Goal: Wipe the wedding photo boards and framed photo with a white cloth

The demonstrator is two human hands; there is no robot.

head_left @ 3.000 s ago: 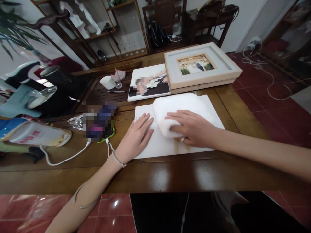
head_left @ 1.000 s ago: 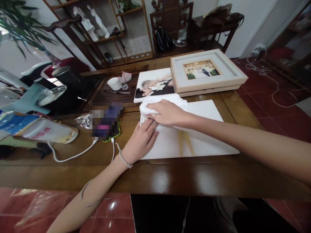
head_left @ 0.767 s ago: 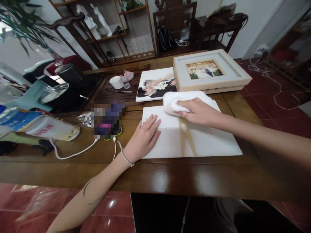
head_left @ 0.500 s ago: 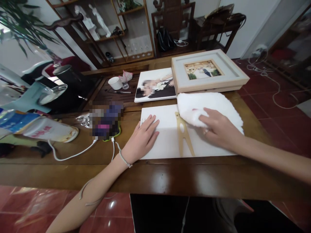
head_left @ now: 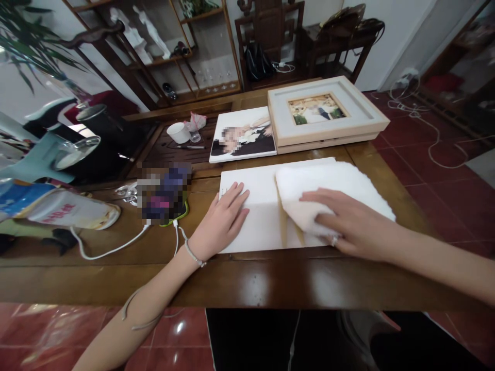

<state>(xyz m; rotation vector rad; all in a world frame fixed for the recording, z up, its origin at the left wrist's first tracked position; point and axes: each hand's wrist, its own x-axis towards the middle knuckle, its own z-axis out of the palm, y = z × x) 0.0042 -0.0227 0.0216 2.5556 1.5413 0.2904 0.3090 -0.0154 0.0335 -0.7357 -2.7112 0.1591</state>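
Note:
My left hand (head_left: 228, 216) lies flat on the left part of a white rectangular board (head_left: 255, 226), fingers stretched out. My right hand (head_left: 340, 221) grips a fluffy white cloth (head_left: 332, 180) between thumb and fingers, low over the right side of the board. Beneath the cloth's left edge, a flat beige two-pronged shape (head_left: 283, 226) on the board shows only in part. I cannot tell whether it is printed or a separate piece. Just behind the board lies a white panel with a photo of people (head_left: 243, 134).
A pale wooden frame (head_left: 328, 134) with a picture stands at the back right. On the left are a phone (head_left: 164, 196) with white cables, a white-and-blue package (head_left: 73, 206) and a dark pot (head_left: 96, 126). A white cup (head_left: 178, 132) sits on the tea tray (head_left: 154, 149).
My right hand has drawn the cloth slightly toward me and across the board, covering the upper part of the beige shape. My left hand has stayed flat. The view has shifted slightly.

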